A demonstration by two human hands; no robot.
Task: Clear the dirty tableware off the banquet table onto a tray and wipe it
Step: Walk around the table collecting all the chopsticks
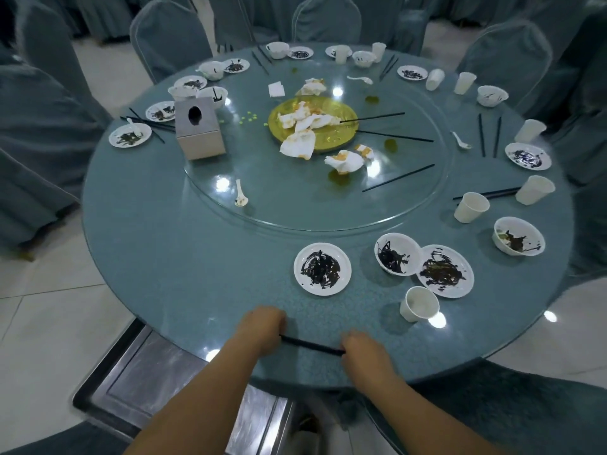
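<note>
Black chopsticks lie at the near edge of the round blue-green table. My left hand grips one end of them and my right hand grips the other. Beyond my hands stand a dirty white plate, a smeared bowl, a second dirty plate and a paper cup. A steel tray sits below the table edge at the left.
A glass turntable carries a gold plate with stained napkins, a tissue box, a spoon and loose chopsticks. More dirty plates, bowls and cups ring the rim. Covered chairs surround the table.
</note>
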